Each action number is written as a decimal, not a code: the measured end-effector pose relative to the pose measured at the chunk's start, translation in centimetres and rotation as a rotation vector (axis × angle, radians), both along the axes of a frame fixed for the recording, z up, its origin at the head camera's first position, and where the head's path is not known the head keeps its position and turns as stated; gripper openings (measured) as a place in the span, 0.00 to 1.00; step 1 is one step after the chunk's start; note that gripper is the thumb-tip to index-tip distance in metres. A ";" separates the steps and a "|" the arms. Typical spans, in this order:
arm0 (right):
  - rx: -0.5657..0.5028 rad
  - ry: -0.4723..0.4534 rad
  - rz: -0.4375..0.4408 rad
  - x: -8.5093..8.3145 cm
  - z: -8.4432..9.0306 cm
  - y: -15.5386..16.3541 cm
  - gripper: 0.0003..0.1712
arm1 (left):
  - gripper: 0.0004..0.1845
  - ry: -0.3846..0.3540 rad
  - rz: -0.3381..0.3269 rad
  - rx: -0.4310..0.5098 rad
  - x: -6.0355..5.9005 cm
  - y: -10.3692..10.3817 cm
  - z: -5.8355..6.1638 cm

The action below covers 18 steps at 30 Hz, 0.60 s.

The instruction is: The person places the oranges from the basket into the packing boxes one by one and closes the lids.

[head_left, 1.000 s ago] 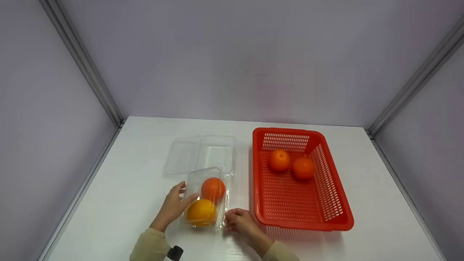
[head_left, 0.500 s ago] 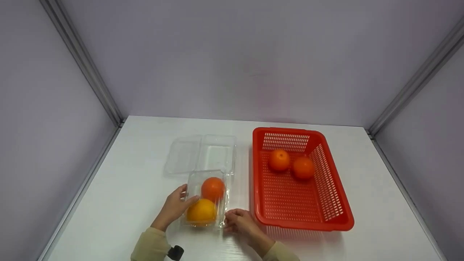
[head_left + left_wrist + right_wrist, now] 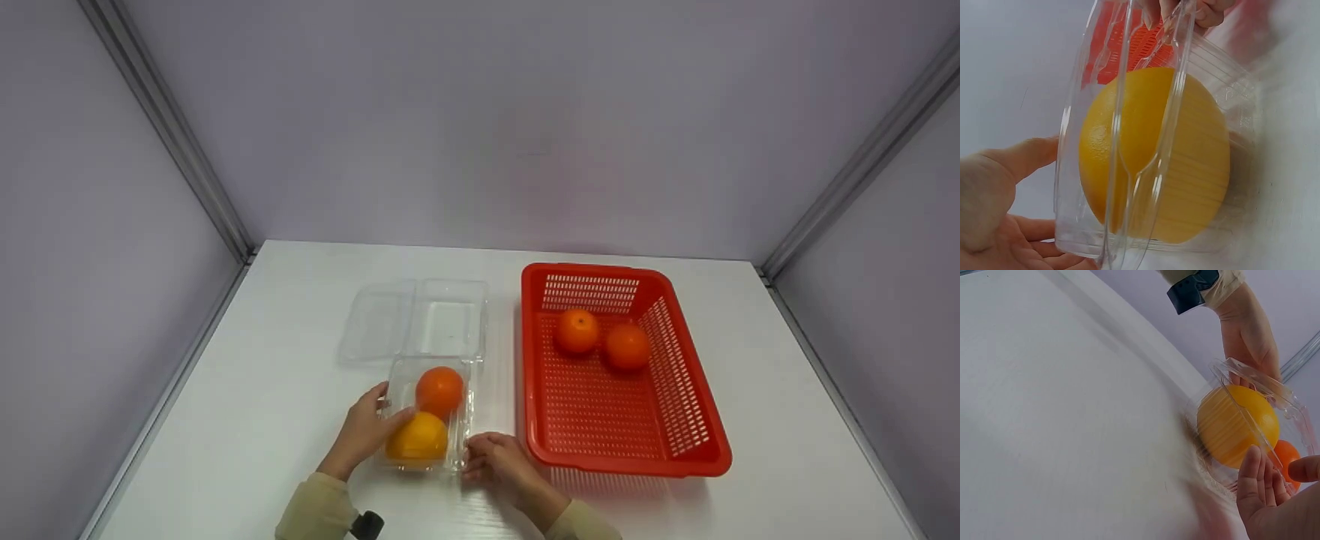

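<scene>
A clear plastic clamshell box (image 3: 400, 369) holds an orange (image 3: 440, 391) and a larger yellow citrus fruit (image 3: 418, 436). Its lid (image 3: 1067, 129) lies low over both fruits. At the box's left side my left hand (image 3: 363, 429) grips the lid, its thumb over the top and its fingers along the side. The thumb is stretched out against the plastic in the left wrist view. My right hand (image 3: 501, 463) pinches the near right edge of the box between thumb and fingers. Seen from the right wrist, that thumb and the fingers (image 3: 1249, 478) stand on either side of the rim.
A second clear clamshell box (image 3: 448, 324) lies unfolded just behind the first. To the right stands a red slotted basket (image 3: 534, 390), with two oranges (image 3: 577, 331) in it. Walls (image 3: 480, 135) enclose the white table (image 3: 300, 300) at the back and sides.
The raised lid of the front box has come down over the fruit as my left hand pressed inward. My right hand has stayed at the edge. The basket and rear box have not moved.
</scene>
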State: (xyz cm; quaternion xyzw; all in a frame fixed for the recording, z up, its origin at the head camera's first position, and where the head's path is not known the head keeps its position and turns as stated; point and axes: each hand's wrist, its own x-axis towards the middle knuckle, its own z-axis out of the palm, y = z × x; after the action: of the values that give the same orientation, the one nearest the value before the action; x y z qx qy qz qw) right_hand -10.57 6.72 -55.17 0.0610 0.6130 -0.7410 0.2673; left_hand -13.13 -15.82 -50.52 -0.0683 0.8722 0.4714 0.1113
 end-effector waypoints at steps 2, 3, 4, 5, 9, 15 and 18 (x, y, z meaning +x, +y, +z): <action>-0.004 -0.006 -0.001 0.0 0.0 0.0 0.15 | 0.40 0.011 -0.001 -0.001 -0.1 0.1 -0.1; -0.004 -0.007 -0.001 0.0 0.0 0.0 0.15 | 0.40 0.010 0.001 -0.004 -0.1 0.1 -0.2; -0.004 -0.009 0.000 0.0 0.1 0.0 0.15 | 0.40 0.009 0.002 -0.008 -0.1 0.1 -0.2; -0.004 -0.009 0.001 0.0 0.1 0.1 0.15 | 0.40 0.006 0.004 -0.010 -0.1 0.1 -0.2; -0.005 -0.002 0.003 0.0 0.1 0.1 0.15 | 0.41 -0.018 0.015 -0.018 0.0 0.2 -0.3; -0.023 0.002 0.005 0.0 0.2 0.1 0.15 | 0.41 -0.025 0.022 -0.033 -0.1 0.5 -0.3; -0.035 -0.007 0.005 0.0 0.2 0.2 0.13 | 0.41 -0.032 0.024 -0.046 -0.1 0.6 -0.3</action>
State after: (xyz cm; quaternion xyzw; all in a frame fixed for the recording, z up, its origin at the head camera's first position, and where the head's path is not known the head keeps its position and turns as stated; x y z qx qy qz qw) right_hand -10.57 6.88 -55.00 0.0575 0.5991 -0.7506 0.2725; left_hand -13.21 -15.22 -50.82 -0.0887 0.8801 0.4512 0.1180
